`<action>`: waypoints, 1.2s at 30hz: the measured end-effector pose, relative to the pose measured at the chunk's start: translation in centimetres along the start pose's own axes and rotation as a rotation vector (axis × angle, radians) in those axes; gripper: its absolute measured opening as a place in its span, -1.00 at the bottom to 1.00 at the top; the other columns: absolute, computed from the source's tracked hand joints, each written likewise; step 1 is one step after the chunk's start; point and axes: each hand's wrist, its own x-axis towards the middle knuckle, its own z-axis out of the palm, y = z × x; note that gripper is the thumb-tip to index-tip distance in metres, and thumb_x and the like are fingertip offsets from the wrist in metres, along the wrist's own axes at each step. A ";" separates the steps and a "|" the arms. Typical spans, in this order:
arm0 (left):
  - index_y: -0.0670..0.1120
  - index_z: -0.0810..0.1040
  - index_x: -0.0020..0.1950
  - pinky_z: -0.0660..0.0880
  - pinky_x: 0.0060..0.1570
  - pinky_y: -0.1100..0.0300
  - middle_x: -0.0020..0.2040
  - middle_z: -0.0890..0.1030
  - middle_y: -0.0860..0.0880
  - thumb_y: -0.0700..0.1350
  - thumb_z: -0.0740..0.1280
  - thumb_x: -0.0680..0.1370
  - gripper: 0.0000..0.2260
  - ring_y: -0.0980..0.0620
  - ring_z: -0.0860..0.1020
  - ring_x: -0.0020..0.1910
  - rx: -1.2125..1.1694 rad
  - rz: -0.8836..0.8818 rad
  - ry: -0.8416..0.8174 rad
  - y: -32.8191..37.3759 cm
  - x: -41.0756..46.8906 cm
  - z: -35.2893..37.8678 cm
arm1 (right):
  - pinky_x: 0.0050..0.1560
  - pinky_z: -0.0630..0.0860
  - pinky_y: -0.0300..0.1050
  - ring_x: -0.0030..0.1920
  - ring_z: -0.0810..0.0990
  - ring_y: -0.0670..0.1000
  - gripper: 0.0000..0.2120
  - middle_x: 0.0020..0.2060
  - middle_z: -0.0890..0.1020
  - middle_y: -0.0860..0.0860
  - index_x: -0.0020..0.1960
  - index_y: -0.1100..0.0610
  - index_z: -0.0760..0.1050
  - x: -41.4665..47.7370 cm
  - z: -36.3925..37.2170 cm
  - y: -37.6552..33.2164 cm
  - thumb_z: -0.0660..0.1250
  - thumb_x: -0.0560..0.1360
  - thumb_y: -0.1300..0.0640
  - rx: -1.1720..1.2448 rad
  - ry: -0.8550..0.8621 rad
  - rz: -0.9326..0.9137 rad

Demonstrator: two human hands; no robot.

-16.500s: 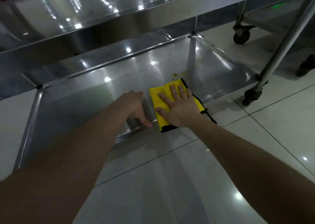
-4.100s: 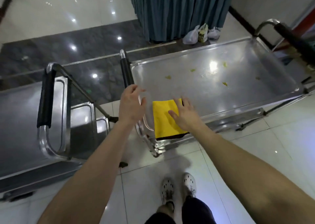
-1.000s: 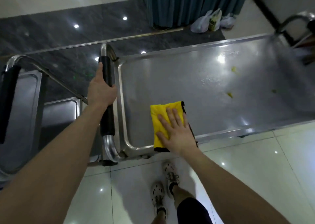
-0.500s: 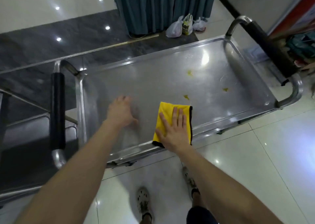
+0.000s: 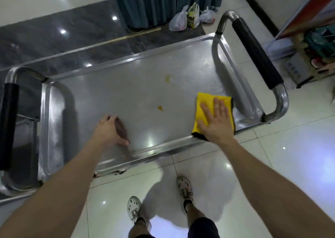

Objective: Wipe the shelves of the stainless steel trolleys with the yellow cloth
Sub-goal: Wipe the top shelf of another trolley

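Cloth first: the yellow cloth [image 5: 206, 98], folded into a rectangle with a black edge, lies flat on the top shelf [image 5: 126, 96] of the stainless steel trolley, at its right end and close to the near rim, just short of the right-hand handle with its black grip [image 5: 256, 53]. The right hand [image 5: 216, 121] presses down on it with straight, spread fingers, palm over the cloth's near right part, so yellow shows along the far and left sides of the hand. The left hand [image 5: 110, 130] rests on the bare steel well to the left of the cloth, near the front rim, holding nothing, thumb stretched out to the side. Two small yellowish stains mark the shelf between the hands, one [image 5: 159, 108] nearer, the other [image 5: 167, 77] farther back. The black-gripped left handle [image 5: 8, 121] stands at the trolley's other end. Plastic bags [image 5: 188, 18] sit on the floor beyond, beside a dark curtain [image 5: 163, 0].
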 end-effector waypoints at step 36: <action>-0.10 0.14 0.73 0.29 0.56 -0.10 0.57 0.32 -0.33 0.23 0.75 0.22 0.26 -0.35 0.32 0.55 0.036 -0.033 0.052 13.8 2.8 -4.4 | 0.69 -0.10 0.23 0.73 -0.09 0.15 -0.37 0.74 0.02 0.09 0.72 -0.22 0.07 11.8 -1.0 0.7 0.02 0.70 -0.35 -0.020 0.142 -0.083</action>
